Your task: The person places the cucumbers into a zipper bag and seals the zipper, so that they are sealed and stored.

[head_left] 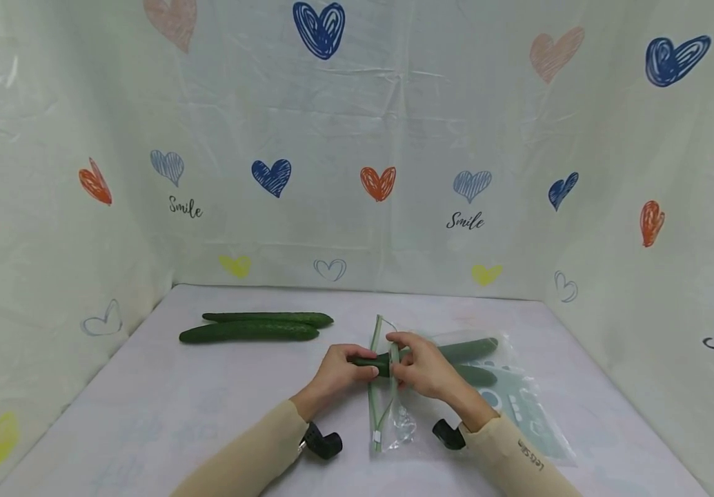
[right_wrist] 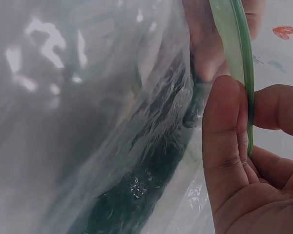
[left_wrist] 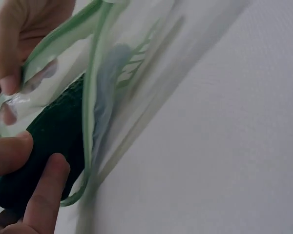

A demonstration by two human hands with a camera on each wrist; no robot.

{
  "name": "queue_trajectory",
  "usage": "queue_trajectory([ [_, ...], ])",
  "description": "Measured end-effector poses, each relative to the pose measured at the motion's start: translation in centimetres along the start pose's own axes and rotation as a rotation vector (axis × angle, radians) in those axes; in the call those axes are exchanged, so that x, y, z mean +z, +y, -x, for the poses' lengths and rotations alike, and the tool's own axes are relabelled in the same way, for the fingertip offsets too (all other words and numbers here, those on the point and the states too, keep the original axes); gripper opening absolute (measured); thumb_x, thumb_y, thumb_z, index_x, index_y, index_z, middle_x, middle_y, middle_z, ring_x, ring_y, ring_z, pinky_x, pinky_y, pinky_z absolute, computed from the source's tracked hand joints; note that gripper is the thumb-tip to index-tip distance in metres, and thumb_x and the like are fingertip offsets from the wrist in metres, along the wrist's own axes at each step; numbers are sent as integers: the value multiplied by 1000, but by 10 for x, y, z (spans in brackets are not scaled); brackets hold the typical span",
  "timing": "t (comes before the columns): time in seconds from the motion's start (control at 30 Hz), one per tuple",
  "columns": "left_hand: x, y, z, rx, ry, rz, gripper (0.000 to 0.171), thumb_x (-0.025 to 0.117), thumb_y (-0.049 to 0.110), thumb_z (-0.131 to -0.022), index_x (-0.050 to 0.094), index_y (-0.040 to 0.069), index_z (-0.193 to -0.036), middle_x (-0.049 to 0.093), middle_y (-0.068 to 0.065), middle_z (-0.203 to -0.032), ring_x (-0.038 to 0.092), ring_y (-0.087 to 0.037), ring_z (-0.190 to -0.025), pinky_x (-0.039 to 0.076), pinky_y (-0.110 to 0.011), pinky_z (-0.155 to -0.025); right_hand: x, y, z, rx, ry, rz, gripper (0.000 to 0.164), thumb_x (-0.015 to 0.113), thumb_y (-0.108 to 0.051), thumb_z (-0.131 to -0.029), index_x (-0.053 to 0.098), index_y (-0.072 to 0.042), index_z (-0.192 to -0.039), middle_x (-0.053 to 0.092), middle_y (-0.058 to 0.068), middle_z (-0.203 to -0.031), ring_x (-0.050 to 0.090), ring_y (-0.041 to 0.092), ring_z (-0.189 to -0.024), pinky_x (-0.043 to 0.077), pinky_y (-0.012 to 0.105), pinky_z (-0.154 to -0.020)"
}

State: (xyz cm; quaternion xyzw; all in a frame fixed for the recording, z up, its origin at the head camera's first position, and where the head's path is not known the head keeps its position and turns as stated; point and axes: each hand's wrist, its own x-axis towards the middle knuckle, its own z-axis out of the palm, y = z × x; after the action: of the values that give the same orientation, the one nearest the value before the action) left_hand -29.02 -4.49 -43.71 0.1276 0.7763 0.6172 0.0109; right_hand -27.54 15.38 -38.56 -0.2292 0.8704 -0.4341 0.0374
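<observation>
My left hand [head_left: 336,371] grips the end of a dark green cucumber [head_left: 383,363], which passes through the mouth of a clear zip bag [head_left: 537,407]. In the left wrist view that cucumber [left_wrist: 58,129] lies between the thumb and fingers. My right hand [head_left: 423,367] pinches the green zip edge [right_wrist: 246,58] and holds the mouth apart. Inside the bag two cucumber lengths [head_left: 470,351] show through the plastic; whether the held cucumber is one of them, I cannot tell. In the right wrist view, a cucumber [right_wrist: 136,190] shows blurred behind the film.
Two more cucumbers [head_left: 248,331] lie side by side at the back left of the white table [head_left: 145,414]. A small white slider [head_left: 377,436] sits at the near end of the bag's zip. A heart-patterned sheet [head_left: 357,235] hangs behind the table and along its sides.
</observation>
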Motion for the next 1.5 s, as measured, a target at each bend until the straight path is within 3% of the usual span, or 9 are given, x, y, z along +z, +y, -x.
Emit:
queue_trajectory([
  [0.3,0,7,3,81,-107,-252,28,74,0,-77,70,6,-104,68,-2,-99,59,-15,-94,48,-35,-85,-2,1,1,-4,-1,4,53,61,-3,-86,47,-8,-137,49,19,-127,63,25,-59,49,32,-51],
  [0.53,-5,10,5,129,-92,-479,22,75,0,-76,69,8,-95,67,2,-89,58,-12,-82,48,-32,-75,-3,0,1,-4,3,0,53,61,-2,-86,48,-8,-137,51,19,-126,63,25,-59,47,31,-49],
  [0.77,-15,10,10,157,-96,-513,22,70,-7,-73,69,6,-91,62,2,-79,53,-9,-70,46,-26,-64,-2,1,1,-18,13,0,52,61,0,-85,49,-5,-136,50,20,-126,61,22,-59,50,32,-52],
  [1.1,-22,9,9,172,-115,-558,17,71,-1,-77,67,11,-90,60,6,-77,53,-8,-67,45,-25,-60,-1,0,1,-25,14,7,52,61,-1,-85,49,-5,-136,50,20,-127,60,19,-58,51,32,-53],
  [1.3,-22,8,6,142,-167,-497,16,71,2,-80,67,13,-91,61,7,-83,54,-10,-72,45,-26,-65,0,1,0,-15,9,-3,52,61,0,-85,49,-5,-136,50,19,-125,61,21,-58,51,32,-52],
  [1.5,-12,8,-1,154,-164,-425,15,73,3,-80,68,12,-91,64,3,-87,57,-10,-73,47,-26,-65,0,0,0,-9,5,1,52,60,0,-85,48,-5,-136,50,19,-126,61,23,-59,50,32,-51],
])
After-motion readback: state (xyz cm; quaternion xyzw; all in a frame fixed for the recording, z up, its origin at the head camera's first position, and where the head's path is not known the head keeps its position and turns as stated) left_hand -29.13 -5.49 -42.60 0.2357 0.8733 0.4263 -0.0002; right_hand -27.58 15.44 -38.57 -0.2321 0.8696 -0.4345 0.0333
